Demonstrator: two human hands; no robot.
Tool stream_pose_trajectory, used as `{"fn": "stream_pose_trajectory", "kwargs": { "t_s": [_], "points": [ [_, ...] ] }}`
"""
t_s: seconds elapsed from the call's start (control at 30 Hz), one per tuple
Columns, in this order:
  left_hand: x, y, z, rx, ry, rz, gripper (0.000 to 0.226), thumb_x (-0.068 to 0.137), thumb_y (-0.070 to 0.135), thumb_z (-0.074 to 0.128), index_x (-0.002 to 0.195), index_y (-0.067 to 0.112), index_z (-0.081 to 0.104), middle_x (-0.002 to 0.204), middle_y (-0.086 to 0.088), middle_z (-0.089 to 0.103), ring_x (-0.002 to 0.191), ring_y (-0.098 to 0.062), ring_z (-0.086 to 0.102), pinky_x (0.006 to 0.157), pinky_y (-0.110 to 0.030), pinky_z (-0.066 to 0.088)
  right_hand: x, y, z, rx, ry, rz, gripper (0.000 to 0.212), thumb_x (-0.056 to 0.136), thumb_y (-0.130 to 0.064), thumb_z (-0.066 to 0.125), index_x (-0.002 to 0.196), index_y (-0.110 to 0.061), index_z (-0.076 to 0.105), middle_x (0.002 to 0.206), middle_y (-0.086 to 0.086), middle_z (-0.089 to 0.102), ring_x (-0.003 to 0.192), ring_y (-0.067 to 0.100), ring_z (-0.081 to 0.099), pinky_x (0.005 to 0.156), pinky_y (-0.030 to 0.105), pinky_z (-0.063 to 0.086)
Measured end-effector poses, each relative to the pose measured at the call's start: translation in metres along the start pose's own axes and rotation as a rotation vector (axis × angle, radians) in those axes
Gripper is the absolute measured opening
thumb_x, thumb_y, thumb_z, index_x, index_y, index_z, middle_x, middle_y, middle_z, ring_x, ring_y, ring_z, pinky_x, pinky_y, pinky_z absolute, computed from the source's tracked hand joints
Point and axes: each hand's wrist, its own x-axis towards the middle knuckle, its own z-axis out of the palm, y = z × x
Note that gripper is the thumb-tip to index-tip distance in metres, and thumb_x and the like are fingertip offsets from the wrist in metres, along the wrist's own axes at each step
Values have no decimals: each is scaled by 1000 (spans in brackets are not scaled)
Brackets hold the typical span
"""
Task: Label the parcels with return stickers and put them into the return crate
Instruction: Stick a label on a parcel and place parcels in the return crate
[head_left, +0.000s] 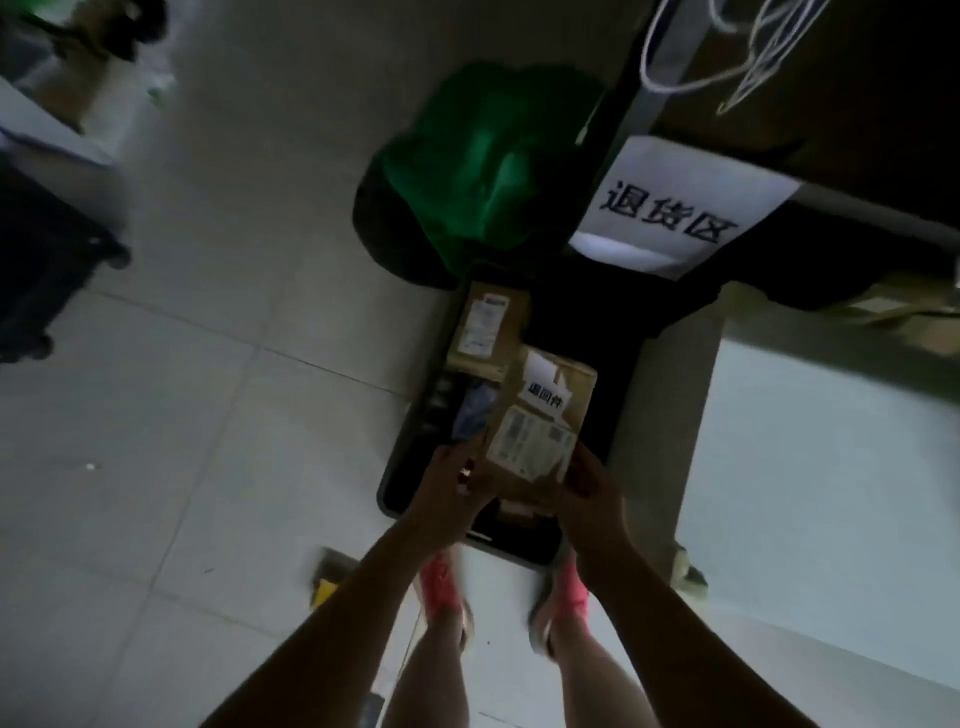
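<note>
Head view, looking down: a brown rectangular cardboard parcel (540, 415) is held above the near half of a dark, long plastic return crate (413, 441) that stands on the pale tiled floor (208, 415). The parcel's long axis runs away from the person, roughly in line with the crate's length, its far end leaning slightly to the right. Its broad labelled face is turned up toward the camera. A white return sticker with black characters (545, 387) sits on the far half, a white printed shipping label (530, 447) on the near half. The grip is two-handed at the near end: the left hand (457, 483) holds the near left corner, the right hand (592, 488) the near right corner, fingers curled round the edges, so the parcel extends forward from both hands. A second brown cardboard parcel (485, 327) lies at the crate's far left. Beyond the crate are a green plastic bag (483, 156) and a white paper sign with black characters (680, 208)
</note>
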Motion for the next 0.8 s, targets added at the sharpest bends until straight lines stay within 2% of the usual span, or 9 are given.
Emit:
{"fn": "stream_pose_trajectory", "kwargs": {
  "t_s": [0.03, 0.13, 0.23, 0.3, 0.4, 0.53, 0.67, 0.7, 0.8],
  "points": [
    [26, -8, 2, 15, -29, 2, 46, 97, 27, 64, 142, 20, 54, 124, -12, 66, 112, -30, 66, 92, -54, 57, 28, 12, 1, 3, 28, -4, 54, 80, 2, 77, 124, -29, 68, 112, -3, 76, 102, 20, 74, 82, 46, 62],
    [104, -52, 16, 46, -58, 3, 46, 98, 3, 59, 142, 14, 52, 113, -18, 67, 94, -19, 68, 79, -29, 58, 116, 49, 6, -23, 103, -51, 58, 85, -5, 78, 136, -28, 62, 110, -12, 75, 101, 6, 73, 86, 38, 62],
    [173, -106, 36, 60, 123, -122, 42, 96, 25, 68, 136, 24, 60, 114, -2, 71, 94, -6, 69, 82, -31, 60, 198, 85, 11, 0, 107, -76, 63, 92, -1, 71, 148, -20, 49, 127, -8, 65, 109, 1, 66, 86, 16, 57],
    [210, -135, 54, 22, 238, -211, 34, 89, 28, 76, 122, 22, 69, 108, 4, 73, 93, -4, 70, 83, -32, 60, 247, 108, 12, 10, 133, -85, 66, 92, 0, 71, 151, -20, 47, 139, 0, 58, 124, 14, 60, 94, 20, 55],
    [256, -167, 70, -53, 324, -195, 19, 85, 20, 81, 101, 25, 71, 92, 5, 74, 81, 3, 69, 72, -18, 54, 302, 130, 15, 50, 171, -64, 68, 88, 1, 74, 149, -21, 51, 141, 3, 60, 127, 17, 59, 100, 31, 55],
    [296, -193, 80, -90, 376, -128, 30, 81, 6, 83, 108, 12, 74, 92, 3, 75, 81, 3, 70, 71, -12, 53, 349, 148, 15, 9, 183, -96, 65, 89, -2, 74, 147, -22, 52, 137, 0, 63, 124, 14, 60, 89, 18, 56],
    [311, -206, 84, -50, 403, -136, 19, 81, -2, 79, 92, 12, 73, 85, 9, 73, 80, -2, 70, 77, -17, 58, 371, 161, 7, -74, 163, -131, 62, 87, -2, 77, 143, -19, 57, 130, 1, 67, 119, 12, 64, 93, 25, 57],
    [312, -207, 83, -52, 409, -149, 16, 82, 0, 79, 94, 10, 72, 90, 4, 74, 83, -4, 70, 81, -20, 59, 372, 162, 7, -90, 146, -133, 61, 87, -1, 77, 142, -17, 58, 129, 0, 68, 117, 11, 64, 93, 26, 57],
    [299, -200, 71, 158, 347, -107, 26, 83, 10, 82, 106, 9, 70, 106, -2, 73, 90, -1, 68, 77, -12, 55, 361, 153, 6, -194, 147, -150, 58, 86, -1, 78, 139, -12, 59, 128, 2, 68, 115, 12, 65, 96, 28, 57]
  ]
}}
